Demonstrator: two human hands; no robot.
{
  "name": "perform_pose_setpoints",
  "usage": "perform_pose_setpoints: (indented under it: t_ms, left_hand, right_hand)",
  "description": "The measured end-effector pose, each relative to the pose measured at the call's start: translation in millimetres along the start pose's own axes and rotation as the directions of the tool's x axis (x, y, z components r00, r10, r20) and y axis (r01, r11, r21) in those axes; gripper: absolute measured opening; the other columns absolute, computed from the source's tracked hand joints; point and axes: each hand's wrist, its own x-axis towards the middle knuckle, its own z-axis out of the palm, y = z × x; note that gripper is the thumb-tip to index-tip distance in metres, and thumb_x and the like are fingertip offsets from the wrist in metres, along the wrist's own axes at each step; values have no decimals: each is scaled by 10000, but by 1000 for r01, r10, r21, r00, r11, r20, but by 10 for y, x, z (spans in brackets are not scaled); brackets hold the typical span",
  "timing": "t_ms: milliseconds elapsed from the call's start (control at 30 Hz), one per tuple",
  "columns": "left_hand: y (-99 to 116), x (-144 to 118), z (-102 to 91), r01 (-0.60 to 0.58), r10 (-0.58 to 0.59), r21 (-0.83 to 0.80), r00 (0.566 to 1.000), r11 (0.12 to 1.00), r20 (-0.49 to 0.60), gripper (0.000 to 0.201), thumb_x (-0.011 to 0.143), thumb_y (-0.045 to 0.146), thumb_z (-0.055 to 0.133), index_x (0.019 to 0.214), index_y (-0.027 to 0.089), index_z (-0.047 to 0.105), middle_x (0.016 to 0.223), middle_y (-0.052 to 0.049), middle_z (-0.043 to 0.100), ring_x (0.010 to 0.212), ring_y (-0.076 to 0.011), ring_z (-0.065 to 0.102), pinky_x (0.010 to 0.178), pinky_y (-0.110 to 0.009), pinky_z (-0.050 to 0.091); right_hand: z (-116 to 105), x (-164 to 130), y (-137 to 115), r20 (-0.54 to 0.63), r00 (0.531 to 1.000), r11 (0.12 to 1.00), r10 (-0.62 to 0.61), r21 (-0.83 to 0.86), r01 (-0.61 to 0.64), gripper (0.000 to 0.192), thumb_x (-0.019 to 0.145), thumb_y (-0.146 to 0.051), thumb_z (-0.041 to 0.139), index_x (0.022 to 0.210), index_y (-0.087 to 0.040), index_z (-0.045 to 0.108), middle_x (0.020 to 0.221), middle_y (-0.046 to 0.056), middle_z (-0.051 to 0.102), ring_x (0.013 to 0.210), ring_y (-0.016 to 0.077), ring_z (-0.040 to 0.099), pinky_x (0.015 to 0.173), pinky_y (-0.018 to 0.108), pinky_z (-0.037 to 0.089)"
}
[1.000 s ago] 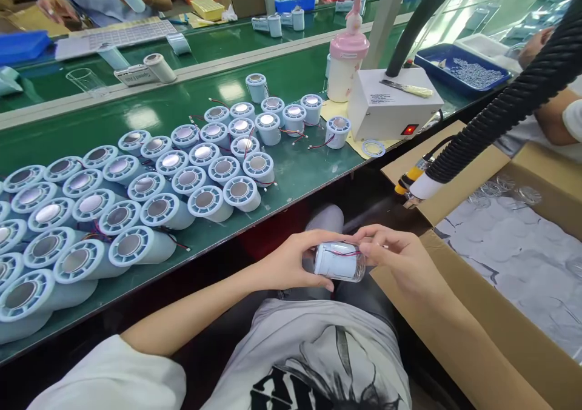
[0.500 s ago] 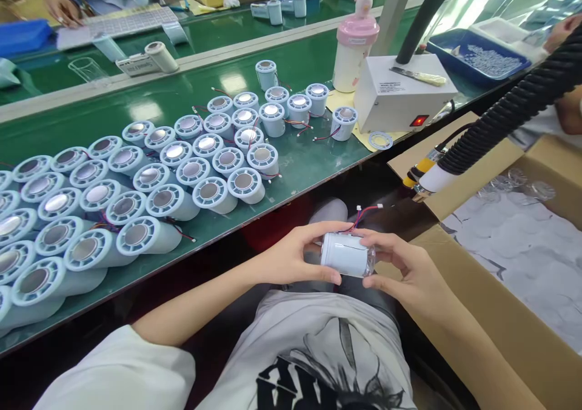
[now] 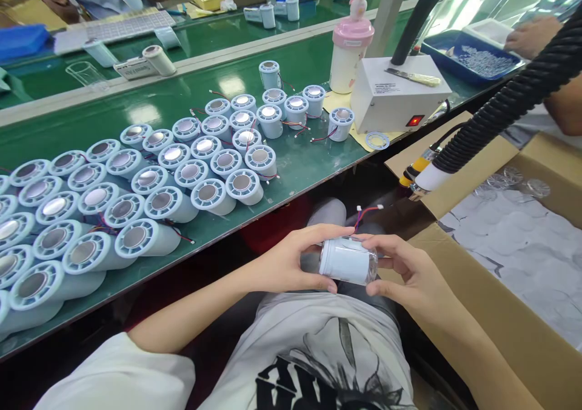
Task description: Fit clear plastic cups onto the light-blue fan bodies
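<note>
Above my lap I hold a light-blue plastic cylinder [image 3: 344, 261] on its side between both hands. My left hand [image 3: 297, 258] is closed round its left end, thumb below and fingers above. At the right end, the fingers and thumb of my right hand [image 3: 404, 270] grip a clear plastic cover [image 3: 373, 266] that fits round the cylinder. A red and dark wire pair [image 3: 362, 215] with small white plugs sticks up from behind it. Rows of similar light-blue cylinders [image 3: 150, 238] stand or lean on the green bench [image 3: 300, 170], their round silvery centres facing up.
A white box with a lit red switch [image 3: 414, 120] sits near a pink-lidded cup [image 3: 352, 37]. A black ribbed hose [image 3: 491, 104] crosses above an open carton [image 3: 504, 313] of clear covers at right. Co-workers' hands appear at upper left and right.
The cylinder in my hands has tipped slightly, its right end lower. My right fingers have shifted a little on the clear cover. Across the bench, a co-worker's hand has risen.
</note>
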Motion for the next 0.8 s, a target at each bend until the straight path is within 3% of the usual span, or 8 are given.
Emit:
perform_pose_setpoints:
  t_ms: [167,500,800]
  left_hand:
    - [29,-11,8,-36,35,49,999,998,8,811,694,223,862,1424,311,519,1440,-103,556,1321,-290,539,1022,-389,525]
    - [23,-34,5,-102,99,103,995,989,29,795,713,223,851,1428,302,514,1460,-102,541,1350,-280,513,1051,-382,507]
    - [84,-129,13,-222,238,292,971,930,-23,764,728,203,838,1414,321,522,1465,-96,548,1334,-283,537,1130,-436,423]
  right_hand:
    - [21,-50,-38,-20,998,997,-52,-66,51,425,788,-219,819,1163,-295,633,1344,71,644,1182,279,648,948,405,601]
    - [19,-60,-42,-10,1000,1000,-16,-25,15,423,809,-232,801,1183,-335,633,1268,27,677,1188,244,634,927,337,604]
    - [13,-147,-28,-51,989,986,-136,-106,131,498,827,-161,761,1254,-347,583,1333,35,633,1315,251,541,1024,344,537]
